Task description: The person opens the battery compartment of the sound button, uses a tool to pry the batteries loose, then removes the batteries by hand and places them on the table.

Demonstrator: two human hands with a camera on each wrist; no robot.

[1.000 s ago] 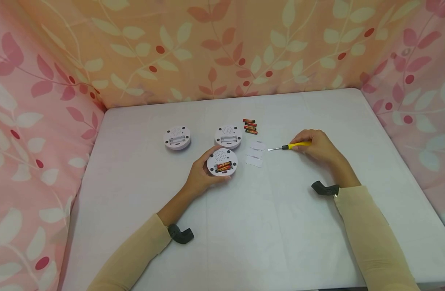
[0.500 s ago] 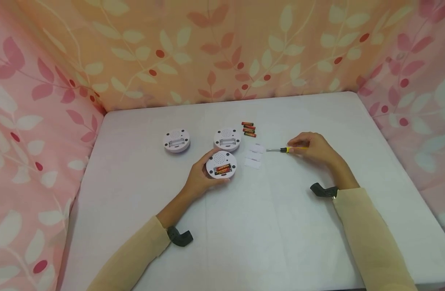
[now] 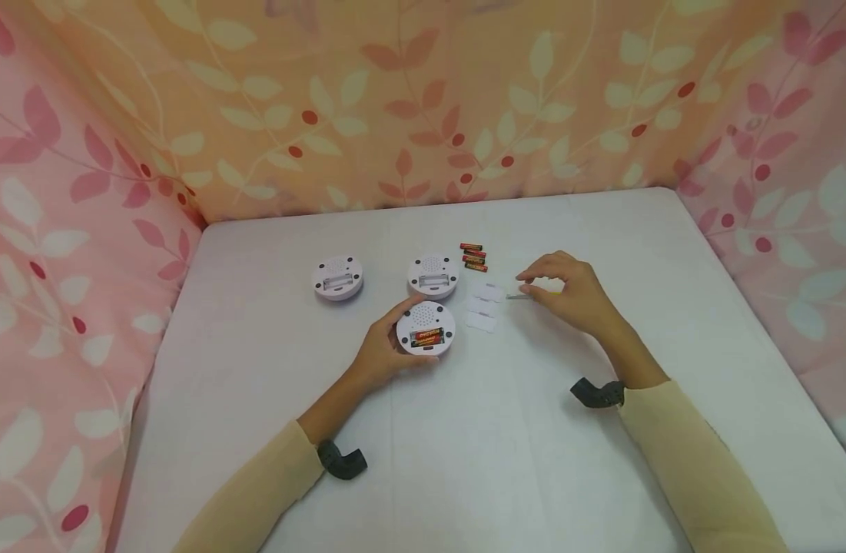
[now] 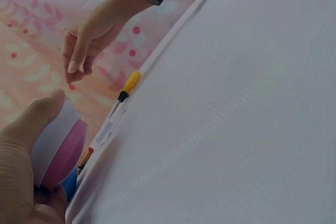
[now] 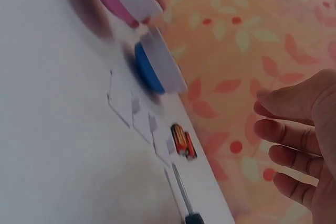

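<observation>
My left hand [image 3: 379, 347] grips a round device [image 3: 425, 316] by its edge. Its white back faces up, with speaker holes and two batteries [image 3: 426, 338] in the uncovered compartment; the left wrist view shows its pink side [image 4: 67, 153]. My right hand [image 3: 566, 292] hovers over the table with bent, spread fingers and nothing between them. Below it a yellow-handled screwdriver [image 4: 131, 84] lies on the table, mostly hidden by the hand in the head view. Its tip points at several white battery covers [image 3: 482, 309] in a row.
Two more round devices, one at the left [image 3: 336, 276] and one just behind the held one [image 3: 432, 275], lie back up with bare battery slots. Several loose red batteries [image 3: 474, 258] sit behind the covers. Floral curtains [image 3: 423, 100] surround the white table [image 3: 464, 461].
My right hand has let go of the screwdriver, which now lies on the table, and has moved left toward the covers. My left hand still holds the device in nearly the same place.
</observation>
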